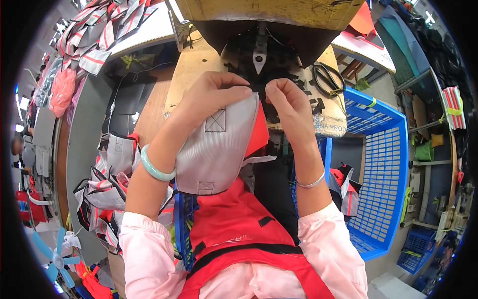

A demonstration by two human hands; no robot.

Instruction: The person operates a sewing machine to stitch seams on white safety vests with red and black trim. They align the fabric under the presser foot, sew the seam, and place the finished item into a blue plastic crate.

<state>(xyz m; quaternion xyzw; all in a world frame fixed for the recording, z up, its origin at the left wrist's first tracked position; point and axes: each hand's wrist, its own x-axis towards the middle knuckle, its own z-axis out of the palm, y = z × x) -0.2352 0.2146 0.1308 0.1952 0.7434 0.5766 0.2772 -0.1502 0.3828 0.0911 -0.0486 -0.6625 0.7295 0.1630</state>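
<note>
My left hand (219, 94) pinches the top edge of a grey fabric piece (214, 149), its thumb and fingers pressed together. The piece hangs down over my lap, with stitched crossed squares near both ends and a dark bound edge. A red fabric part (258, 132) shows behind its right side. Just right of that edge, my right hand (290, 102) is closed with thumb and forefinger together; whatever sits in the pinch is too small to make out. Both hands are just below a pointed metal part (259, 59) of a machine (269, 10) above the work table.
Black-handled scissors (327, 79) lie on the wooden table (199, 62) among black scraps. A blue plastic crate (398, 149) stands at the right. Grey and red sewn pieces (107, 194) are heaped at the left, with more (99, 35) piled at the far left. A blue fan (58, 260) is lower left.
</note>
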